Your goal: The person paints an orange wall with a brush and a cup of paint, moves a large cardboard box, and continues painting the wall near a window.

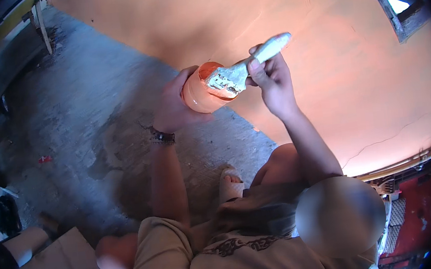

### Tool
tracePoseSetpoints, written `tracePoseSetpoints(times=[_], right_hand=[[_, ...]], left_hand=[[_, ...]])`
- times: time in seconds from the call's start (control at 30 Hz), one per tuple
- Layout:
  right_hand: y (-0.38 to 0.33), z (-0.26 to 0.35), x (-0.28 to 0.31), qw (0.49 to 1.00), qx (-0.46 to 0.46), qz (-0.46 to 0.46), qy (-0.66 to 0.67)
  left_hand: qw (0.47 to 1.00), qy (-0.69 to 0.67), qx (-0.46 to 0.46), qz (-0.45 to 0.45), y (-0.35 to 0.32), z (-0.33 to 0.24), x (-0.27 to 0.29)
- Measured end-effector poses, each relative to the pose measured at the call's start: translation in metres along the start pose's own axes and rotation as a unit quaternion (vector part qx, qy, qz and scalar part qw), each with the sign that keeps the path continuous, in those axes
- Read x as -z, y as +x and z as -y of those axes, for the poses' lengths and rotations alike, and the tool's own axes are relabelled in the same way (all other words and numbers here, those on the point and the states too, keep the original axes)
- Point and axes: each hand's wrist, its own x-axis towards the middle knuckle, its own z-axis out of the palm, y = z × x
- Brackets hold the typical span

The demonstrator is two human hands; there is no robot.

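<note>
My left hand [176, 103] is wrapped round an orange-smeared paint container [202, 95], which tilts toward the right. Orange paint coats its inside wall. In my right hand [274, 80] is a paintbrush [269, 48], pinched near the base of its pale, paint-stained handle. The brush's wide, paint-crusted head rests at the container's mouth, its bristle end partly hidden inside. A dark beaded bracelet [162, 136] circles my left wrist.
An orange wall [347, 89] with thin cracks fills the right side, with a window frame [396, 5] at upper right. Grey concrete floor [89, 79] lies to the left. A wooden bench-like frame [41, 26] stands at far left; a red object [417, 208] sits at lower right.
</note>
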Motion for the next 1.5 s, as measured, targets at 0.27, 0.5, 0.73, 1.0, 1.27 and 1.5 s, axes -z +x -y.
tracePoseSetpoints(times=[0.27, 0.5, 0.73, 1.0, 1.27, 1.5], right_hand=[[0.013, -0.014, -0.003, 0.987, -0.161, 0.023, -0.017], [0.009, -0.015, 0.002, 0.981, -0.186, 0.055, -0.009], [0.014, -0.01, 0.027, 0.975, -0.153, -0.081, 0.138], [0.018, -0.015, 0.085, 0.862, -0.245, -0.132, 0.422], [-0.005, -0.007, 0.129, 0.833, -0.203, -0.08, 0.509], [-0.024, -0.012, 0.158, 0.804, -0.156, -0.197, 0.54]], left_hand=[[0.999, 0.049, -0.021, 0.006, -0.004, 0.011, -0.004], [1.0, 0.011, -0.009, 0.016, -0.008, 0.019, -0.011], [1.0, -0.007, 0.001, 0.011, -0.005, 0.025, -0.011], [0.994, -0.057, 0.093, 0.01, -0.013, 0.032, -0.032], [0.974, -0.077, 0.198, 0.074, -0.006, 0.009, -0.062], [0.969, -0.032, 0.215, 0.12, 0.032, -0.007, -0.066]])
